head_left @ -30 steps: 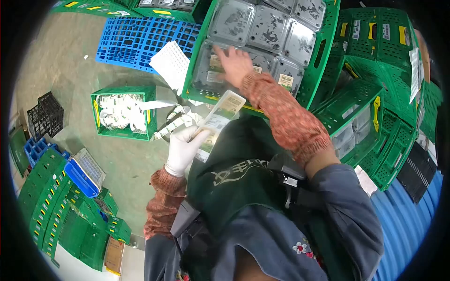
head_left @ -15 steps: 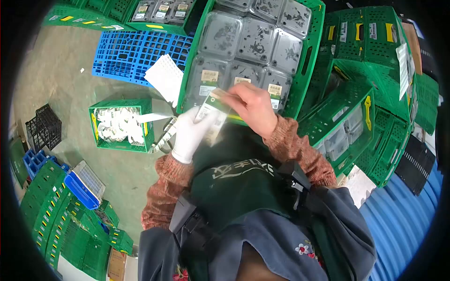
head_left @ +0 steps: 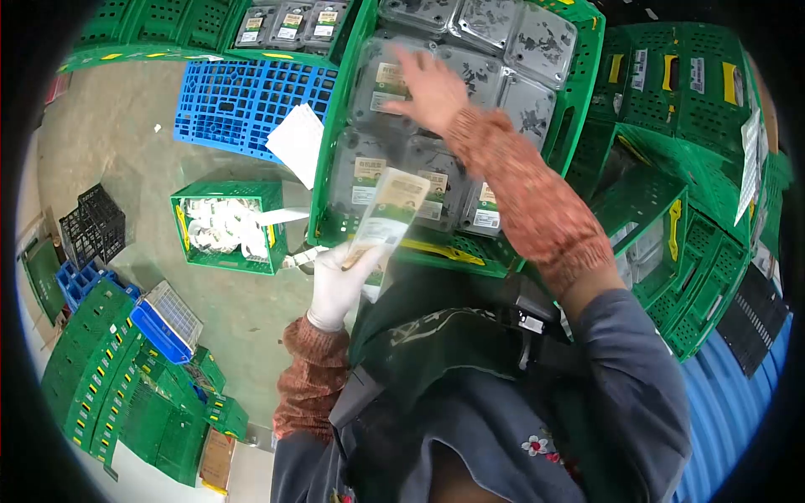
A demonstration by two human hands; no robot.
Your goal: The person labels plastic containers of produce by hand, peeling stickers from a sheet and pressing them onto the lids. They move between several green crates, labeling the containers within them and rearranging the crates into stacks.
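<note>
My left hand (head_left: pixel 337 287), in a white glove, is closed on a strip of printed labels (head_left: pixel 392 208), cream and green, which stands up from its fingers in front of the crate's near side. My right hand (head_left: pixel 434 90) is bare, with its fingers spread over a lidded clear plastic box (head_left: pixel 366 59) in the second row. A label (head_left: pixel 390 77) lies on that lid beside the fingers. These boxes, with dark pieces showing through their lids, fill a green crate (head_left: pixel 584 92). The three boxes of the nearest row bear labels, including the left one (head_left: pixel 369 171).
At the left, a small green crate (head_left: pixel 272 230) holds crumpled white strips. White sheets (head_left: pixel 295 142) lie by a blue pallet (head_left: pixel 243 105). Green crates (head_left: pixel 671 159) are stacked to the right. More labelled boxes (head_left: pixel 289 27) stand in a crate at the back.
My right hand has left the label strip and reached forward to the second-row left box, where a label now shows. My left hand keeps the strip, now tilted up.
</note>
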